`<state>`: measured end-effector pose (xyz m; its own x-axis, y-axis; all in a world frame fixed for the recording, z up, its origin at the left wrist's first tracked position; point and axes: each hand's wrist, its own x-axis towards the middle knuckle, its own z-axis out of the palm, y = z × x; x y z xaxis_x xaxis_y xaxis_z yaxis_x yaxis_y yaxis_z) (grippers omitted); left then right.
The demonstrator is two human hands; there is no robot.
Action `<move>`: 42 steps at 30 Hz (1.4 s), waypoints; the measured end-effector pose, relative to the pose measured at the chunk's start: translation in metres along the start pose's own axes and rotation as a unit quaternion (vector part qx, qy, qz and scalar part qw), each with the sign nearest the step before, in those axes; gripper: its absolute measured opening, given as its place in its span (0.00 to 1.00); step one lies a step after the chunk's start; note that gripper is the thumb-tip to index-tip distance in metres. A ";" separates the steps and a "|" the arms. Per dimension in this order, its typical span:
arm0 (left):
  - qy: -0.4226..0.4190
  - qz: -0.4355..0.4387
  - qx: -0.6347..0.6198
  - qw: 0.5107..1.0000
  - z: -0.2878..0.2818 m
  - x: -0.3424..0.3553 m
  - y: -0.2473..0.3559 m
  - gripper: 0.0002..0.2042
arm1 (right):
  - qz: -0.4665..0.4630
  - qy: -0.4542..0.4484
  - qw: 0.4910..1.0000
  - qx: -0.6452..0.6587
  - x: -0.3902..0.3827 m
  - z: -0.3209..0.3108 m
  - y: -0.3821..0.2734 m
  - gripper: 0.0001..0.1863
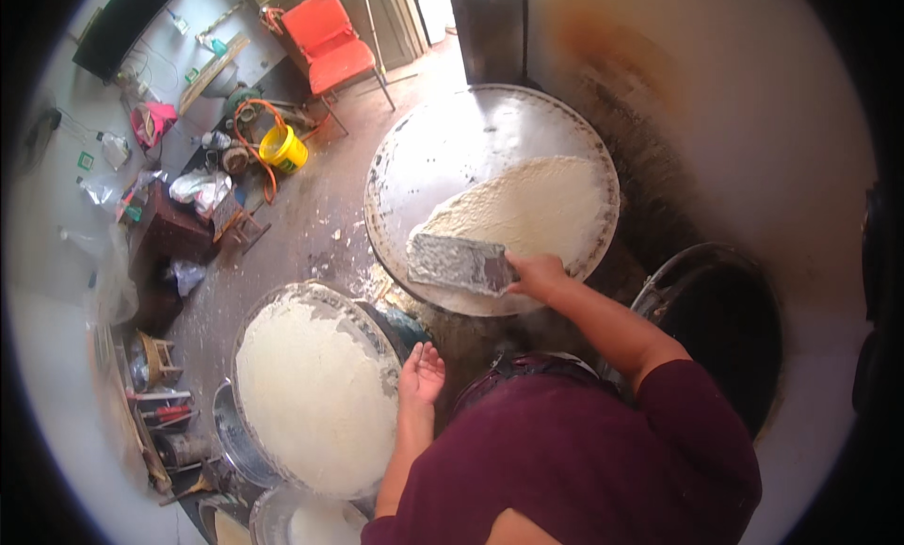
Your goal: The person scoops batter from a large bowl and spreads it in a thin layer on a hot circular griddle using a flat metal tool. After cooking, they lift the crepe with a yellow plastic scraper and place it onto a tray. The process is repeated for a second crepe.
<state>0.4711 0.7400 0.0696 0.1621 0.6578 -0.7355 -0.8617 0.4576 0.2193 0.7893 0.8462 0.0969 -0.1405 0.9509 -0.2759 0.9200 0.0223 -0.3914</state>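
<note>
My right hand (541,278) is closed round the end of a flat rectangular batter spreader (452,261), its face coated with wet, pale batter. The spreader lies over the near edge of a large round griddle (443,154). A layer of pale batter (537,201) covers the near right part of the griddle, and its far left part is bare metal. My left hand (421,374) is held palm up with fingers loosely apart, holding nothing. It is beside the right rim of a wide round surface covered with a smooth pale sheet (315,390); whether that is batter or cooked cannot be told.
A dark round pan or opening (720,328) lies to my right by the wall. Metal basins (240,437) stand at the lower left. Further off are a red chair (330,51), a yellow bucket (283,150) with an orange hose, and cluttered items along the left wall.
</note>
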 end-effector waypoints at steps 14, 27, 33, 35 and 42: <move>0.074 -0.034 -0.118 0.990 -0.033 -0.023 -0.022 0.11 | 0.242 0.092 0.816 0.517 -0.036 -0.039 0.121 0.18; 0.139 0.038 -0.146 0.979 -0.031 -0.060 -0.006 0.15 | 0.223 0.133 0.965 -0.036 -0.001 -0.071 0.112 0.33; 0.107 -0.010 -0.156 0.982 -0.034 -0.049 -0.022 0.14 | 0.328 0.103 0.803 0.487 -0.028 -0.072 0.143 0.21; 0.079 -0.036 -0.180 0.980 -0.035 -0.046 -0.021 0.17 | 0.259 0.039 0.850 0.457 -0.006 -0.053 0.097 0.22; 0.046 -0.033 -0.173 0.983 -0.033 -0.046 -0.011 0.21 | -0.070 0.054 0.993 -0.077 0.050 -0.022 -0.025 0.32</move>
<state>0.4573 0.6845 0.0799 0.1932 0.5694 -0.7990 -0.9652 0.2564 -0.0506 0.7671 0.8998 0.1119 -0.2379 0.9625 -0.1302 0.9405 0.1948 -0.2784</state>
